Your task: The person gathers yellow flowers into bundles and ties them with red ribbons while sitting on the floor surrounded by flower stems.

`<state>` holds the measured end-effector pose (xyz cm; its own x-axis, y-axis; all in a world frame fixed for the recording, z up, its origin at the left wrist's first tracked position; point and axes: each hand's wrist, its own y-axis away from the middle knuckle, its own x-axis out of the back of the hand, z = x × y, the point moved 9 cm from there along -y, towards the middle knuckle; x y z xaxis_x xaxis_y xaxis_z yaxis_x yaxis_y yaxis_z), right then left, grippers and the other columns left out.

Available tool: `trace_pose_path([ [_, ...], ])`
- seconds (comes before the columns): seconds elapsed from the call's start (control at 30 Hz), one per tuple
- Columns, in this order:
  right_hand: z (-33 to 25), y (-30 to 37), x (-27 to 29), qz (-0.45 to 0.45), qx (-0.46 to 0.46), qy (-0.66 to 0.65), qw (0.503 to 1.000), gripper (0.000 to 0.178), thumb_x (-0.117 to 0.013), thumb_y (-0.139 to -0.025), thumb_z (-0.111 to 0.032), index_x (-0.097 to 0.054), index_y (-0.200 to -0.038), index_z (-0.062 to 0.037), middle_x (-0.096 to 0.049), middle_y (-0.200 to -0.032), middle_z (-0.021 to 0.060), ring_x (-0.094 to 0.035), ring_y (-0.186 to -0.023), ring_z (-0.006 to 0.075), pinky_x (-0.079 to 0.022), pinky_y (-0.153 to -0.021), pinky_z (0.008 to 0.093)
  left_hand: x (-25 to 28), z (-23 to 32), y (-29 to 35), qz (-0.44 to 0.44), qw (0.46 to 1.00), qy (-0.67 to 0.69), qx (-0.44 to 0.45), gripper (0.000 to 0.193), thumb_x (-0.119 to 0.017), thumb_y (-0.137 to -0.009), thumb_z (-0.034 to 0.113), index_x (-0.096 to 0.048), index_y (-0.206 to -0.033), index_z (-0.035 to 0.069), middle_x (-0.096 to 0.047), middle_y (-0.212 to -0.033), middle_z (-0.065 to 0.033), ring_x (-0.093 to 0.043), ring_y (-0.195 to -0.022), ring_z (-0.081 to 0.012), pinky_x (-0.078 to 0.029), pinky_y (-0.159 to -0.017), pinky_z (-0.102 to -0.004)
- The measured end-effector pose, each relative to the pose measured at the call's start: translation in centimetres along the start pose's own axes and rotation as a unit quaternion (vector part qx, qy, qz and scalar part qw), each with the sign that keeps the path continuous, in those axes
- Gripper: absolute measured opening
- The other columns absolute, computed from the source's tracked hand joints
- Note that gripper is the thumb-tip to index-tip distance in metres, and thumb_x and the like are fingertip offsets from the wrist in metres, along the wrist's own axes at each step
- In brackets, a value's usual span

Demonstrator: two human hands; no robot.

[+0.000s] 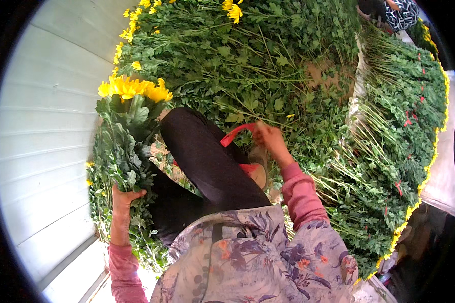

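Observation:
At the left, my left hand [122, 199] is wrapped round a bunch of yellow chrysanthemums [129, 139], low on its leafy green stems. The yellow heads point away from me, beside my raised knee. Farther right, my right hand [272, 141] pinches a red ribbon [236, 133], which curves off to the left over my dark trouser leg. The ribbon and the bunch are apart. Another red strip [247, 168] shows near my foot. Loose chrysanthemum stems [247, 76] lie in a thick layer just beyond my hands.
A pale panelled wall [50, 131] runs close along the left. To the right lies a long row of chrysanthemum bunches [389, 146], tied with red, their yellow heads along the outer edge. Part of another person [402, 14] shows at the top right.

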<state>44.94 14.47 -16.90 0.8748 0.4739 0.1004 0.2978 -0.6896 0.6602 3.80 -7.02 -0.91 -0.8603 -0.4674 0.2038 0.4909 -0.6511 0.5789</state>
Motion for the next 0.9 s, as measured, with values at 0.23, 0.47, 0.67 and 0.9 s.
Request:
trace_pose_path([
  [0.23,4.2,8.2,-4.0,-0.219,0.018,0.057,0.974,0.034,-0.067,-0.09,-0.034,-0.07,-0.096,-0.0007,-0.066,-0.08,0.002,-0.059,-0.075,0.01,-0.049,-0.07,0.028,-0.1,0.2,0.8,0.006,1.0,0.011,0.001,0.058,-0.079,-0.059,-0.01,-0.059,-0.113,-0.002,-0.069,-0.098,-0.0096,-0.067,-0.084,-0.0184,-0.054,-0.081,-0.0317],
  [0.47,6.4,1.6,-0.1,-0.02,0.056,-0.087,0.994,0.028,-0.062,-0.095,-0.026,-0.068,-0.109,-0.0027,-0.069,-0.097,0.0031,-0.062,-0.084,0.0098,-0.048,-0.075,0.0255,-1.7,2.2,1.0,0.016,0.999,-0.022,-0.035,0.055,-0.075,-0.061,-0.012,-0.057,-0.113,-0.003,-0.069,-0.094,-0.0116,-0.068,-0.083,-0.0194,-0.055,-0.078,-0.0335],
  [0.67,1.1,-2.3,-6.5,-0.085,0.011,-0.406,0.91,0.026,-0.062,-0.094,-0.028,-0.062,-0.116,-0.0121,-0.068,-0.103,0.0009,-0.062,-0.091,0.0111,-0.046,-0.072,0.0269,-1.1,1.4,0.9,0.031,0.998,-0.025,-0.038,0.06,-0.078,-0.061,-0.01,-0.055,-0.116,-0.003,-0.069,-0.098,-0.0122,-0.067,-0.086,-0.0203,-0.054,-0.083,-0.0338],
  [0.9,-3.4,2.3,-4.7,-0.092,0.095,-0.501,0.856,0.022,-0.061,-0.095,-0.022,-0.062,-0.114,-0.0108,-0.066,-0.107,0.0009,-0.061,-0.086,0.0115,-0.046,-0.069,0.0273,-1.8,1.5,0.2,-0.027,0.997,-0.046,-0.047,0.06,-0.079,-0.061,-0.008,-0.057,-0.117,-0.001,-0.069,-0.099,-0.0092,-0.067,-0.086,-0.0171,-0.054,-0.08,-0.0305],
])
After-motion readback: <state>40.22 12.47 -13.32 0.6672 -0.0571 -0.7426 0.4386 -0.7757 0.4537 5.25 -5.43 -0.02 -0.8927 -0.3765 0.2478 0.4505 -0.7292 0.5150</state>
